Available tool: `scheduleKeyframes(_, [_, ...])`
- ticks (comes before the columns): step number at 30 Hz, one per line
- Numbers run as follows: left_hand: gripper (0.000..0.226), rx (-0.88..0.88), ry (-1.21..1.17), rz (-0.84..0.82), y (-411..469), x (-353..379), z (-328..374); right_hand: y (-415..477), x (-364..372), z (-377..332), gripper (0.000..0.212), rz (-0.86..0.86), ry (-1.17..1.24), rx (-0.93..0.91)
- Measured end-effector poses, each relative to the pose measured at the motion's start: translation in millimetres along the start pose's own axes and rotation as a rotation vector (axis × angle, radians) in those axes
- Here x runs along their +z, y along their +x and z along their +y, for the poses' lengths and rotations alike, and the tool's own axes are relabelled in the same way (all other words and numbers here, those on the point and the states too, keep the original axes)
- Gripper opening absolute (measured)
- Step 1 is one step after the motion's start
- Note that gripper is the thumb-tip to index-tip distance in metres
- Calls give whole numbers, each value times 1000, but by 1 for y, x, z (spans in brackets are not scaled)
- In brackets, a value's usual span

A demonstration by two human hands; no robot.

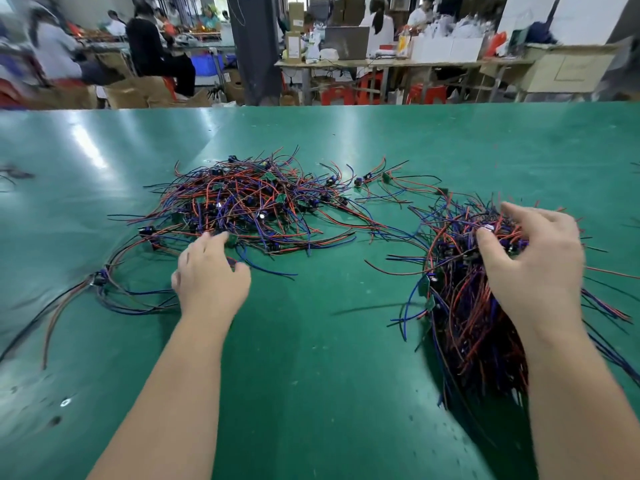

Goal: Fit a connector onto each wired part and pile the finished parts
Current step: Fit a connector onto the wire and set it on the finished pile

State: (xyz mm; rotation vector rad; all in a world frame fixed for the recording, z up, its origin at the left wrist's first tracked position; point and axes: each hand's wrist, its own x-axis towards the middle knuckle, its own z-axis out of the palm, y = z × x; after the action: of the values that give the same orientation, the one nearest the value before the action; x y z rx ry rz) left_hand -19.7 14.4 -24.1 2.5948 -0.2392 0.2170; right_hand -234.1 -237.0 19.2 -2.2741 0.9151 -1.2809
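Observation:
A loose heap of wired parts (249,202), small green boards with red, blue and black leads, lies mid-table. My left hand (211,271) reaches to its near edge, fingertips touching the wires there; whether it pinches one I cannot tell. At the right a denser, roughly aligned bundle of wired parts (471,323) runs toward me. My right hand (533,258) lies over the top of that bundle, fingers curled round the board ends. No separate connectors are visible.
A green table mat (311,341) covers the bench. A few more wired parts (104,285) trail at the left. Stray parts (384,181) lie between the heaps. Beyond the far edge people sit at other benches.

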Motion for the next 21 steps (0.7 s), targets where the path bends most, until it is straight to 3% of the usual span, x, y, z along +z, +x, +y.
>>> scheduleKeyframes(3, [46,-44,163,-151,6,7,-11,-2,1,-4,33,27,51,12])
scheduleKeyframes(7, [15,-26,91,38,7,9,-13,-8,5,-14,29,-10,124,11])
scheduleKeyframes(9, [10,-11,50,84,8,9,-13,-10,6,-17,28,-5,144,-1])
scheduleKeyframes(13, [13,-1,-67,166,8,8,-14,-11,6,-19,26,24,165,-26])
scheduleKeyframes(15, [26,-48,2,188,9,8,-16,-12,7,-20,25,28,173,-36])
scheduleKeyframes(21, [27,-143,185,24,18,6,-22,-16,11,-24,25,1,208,-44])
